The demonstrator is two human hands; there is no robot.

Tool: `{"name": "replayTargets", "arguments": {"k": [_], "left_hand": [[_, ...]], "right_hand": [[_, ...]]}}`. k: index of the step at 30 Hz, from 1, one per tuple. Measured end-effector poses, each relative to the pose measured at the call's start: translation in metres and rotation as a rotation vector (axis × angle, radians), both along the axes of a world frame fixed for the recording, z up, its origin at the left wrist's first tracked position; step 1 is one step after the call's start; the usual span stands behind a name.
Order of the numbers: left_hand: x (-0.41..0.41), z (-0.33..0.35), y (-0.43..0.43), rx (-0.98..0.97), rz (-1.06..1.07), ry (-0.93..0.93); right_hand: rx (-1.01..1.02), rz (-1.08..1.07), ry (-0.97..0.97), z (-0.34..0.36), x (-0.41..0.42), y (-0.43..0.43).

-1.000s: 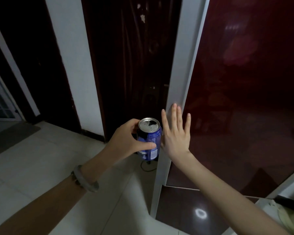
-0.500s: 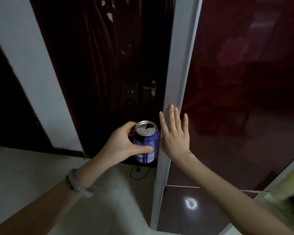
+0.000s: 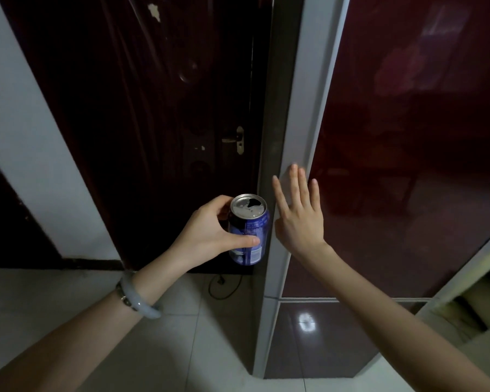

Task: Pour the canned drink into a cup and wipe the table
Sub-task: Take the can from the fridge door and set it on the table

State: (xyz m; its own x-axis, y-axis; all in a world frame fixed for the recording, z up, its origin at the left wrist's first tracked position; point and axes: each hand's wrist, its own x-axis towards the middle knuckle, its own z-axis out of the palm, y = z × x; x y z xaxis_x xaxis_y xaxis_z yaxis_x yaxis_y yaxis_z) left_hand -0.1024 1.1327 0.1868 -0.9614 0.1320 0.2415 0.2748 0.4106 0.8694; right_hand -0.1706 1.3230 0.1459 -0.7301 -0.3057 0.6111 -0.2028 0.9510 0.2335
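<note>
View shifted; 1 can (image 3: 248,233) in L hand (image 3: 210,232), R hand (image 3: 300,222) flat.

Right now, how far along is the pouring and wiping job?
Early. Done: the blue can looks already opened. In hand: the left hand grips it upright while the right hand lies flat against the edge of the dark red door. Left: pouring and wiping; no cup or table shows.

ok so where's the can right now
Head view, just left of centre: the blue can is upright in the left hand, close beside the open right hand at the grey frame.
</note>
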Motion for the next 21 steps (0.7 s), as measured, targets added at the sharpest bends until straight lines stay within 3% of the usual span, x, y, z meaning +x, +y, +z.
{"name": "replayTargets", "arguments": {"k": [6, 11, 18, 21], "left_hand": [[0.001, -0.003, 0.003, -0.007, -0.065, 0.007], [0.004, -0.004, 0.016, -0.029, -0.16, 0.025], [0.011, -0.014, 0.055, -0.049, -0.341, 0.003], [0.016, -0.019, 0.078, -0.05, -0.411, -0.018]], "right_hand": [[-0.137, 0.106, -0.166, 0.016, 0.018, 0.004], [-0.582, 0.249, -0.461, 0.014, 0.055, 0.015], [-1.286, 0.209, -0.877, 0.008, 0.12, 0.052], [-1.528, 0.121, -0.97, 0.004, 0.143, 0.075]]}}
